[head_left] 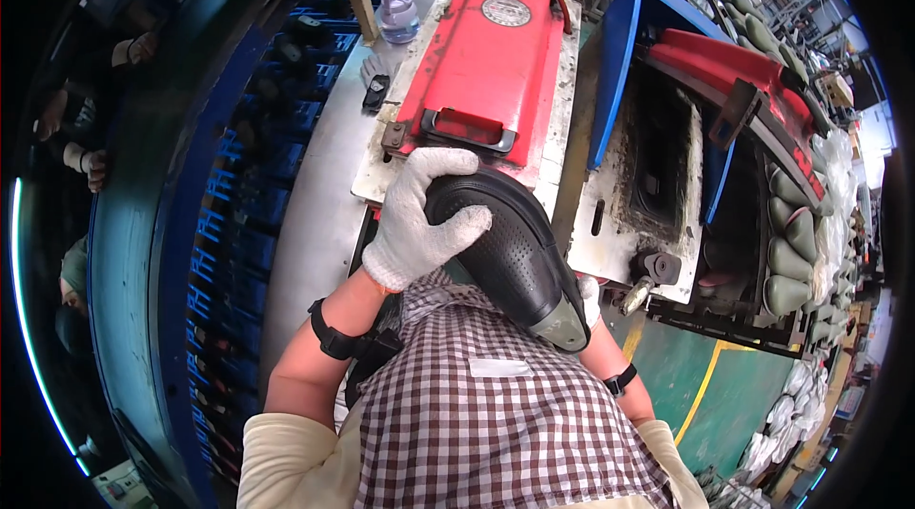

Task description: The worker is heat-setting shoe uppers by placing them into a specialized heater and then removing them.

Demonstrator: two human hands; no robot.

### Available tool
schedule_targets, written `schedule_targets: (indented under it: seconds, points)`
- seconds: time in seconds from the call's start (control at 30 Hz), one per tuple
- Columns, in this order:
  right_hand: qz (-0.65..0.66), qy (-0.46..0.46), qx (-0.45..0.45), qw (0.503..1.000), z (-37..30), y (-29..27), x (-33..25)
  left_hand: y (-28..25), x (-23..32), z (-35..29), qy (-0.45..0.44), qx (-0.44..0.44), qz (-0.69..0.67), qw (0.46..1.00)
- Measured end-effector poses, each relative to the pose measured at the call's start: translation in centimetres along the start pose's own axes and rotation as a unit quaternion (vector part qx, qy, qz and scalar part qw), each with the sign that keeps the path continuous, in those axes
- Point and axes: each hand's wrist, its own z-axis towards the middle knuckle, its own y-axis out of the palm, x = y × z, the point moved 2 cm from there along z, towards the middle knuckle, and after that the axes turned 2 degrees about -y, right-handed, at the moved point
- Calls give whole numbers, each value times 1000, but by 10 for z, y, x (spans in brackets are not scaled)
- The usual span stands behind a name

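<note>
The left hand (415, 223), in a white knitted glove, reaches up with the elbow bent and a black strap (334, 339) below the wrist; its thumb and fingers curl around the upper end of a black perforated shoe (510, 247), which slants down toward the right hand in front of a checked apron (477, 414). The right hand (589, 297), also white-gloved, sits near the shoe's grey-green lower end, mostly hidden, so its grip cannot be told. Far left of the left hand, a blue-framed conveyor (176, 204) runs alongside, with co-workers' hands beyond it. Nearer that hand is a bare metal bench (310, 213); above it are a clear bottle (398, 18) and a red machine cover (491, 61). Above and right of the right hand stands an opened press with a raised red lid (729, 66); farther right are stacked grey-green shoe lasts (786, 233), and below them green floor (681, 366) with yellow lines.
</note>
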Motion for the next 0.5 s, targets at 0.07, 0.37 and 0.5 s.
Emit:
schedule_targets:
  seconds: [0.07, 0.37, 0.5]
  points:
    - [-31, 13, 109, 993, -1, 23, -5, -1, -3, -5, 15, 24, 0, 1000]
    - [1, 29, -26, 999, 7, 9, 6, -29, 12, -16, 27, -24, 32, 999]
    - [94, 61, 47, 993, 17, 23, 6, -33, 17, -15, 5, 39, 46, 998]
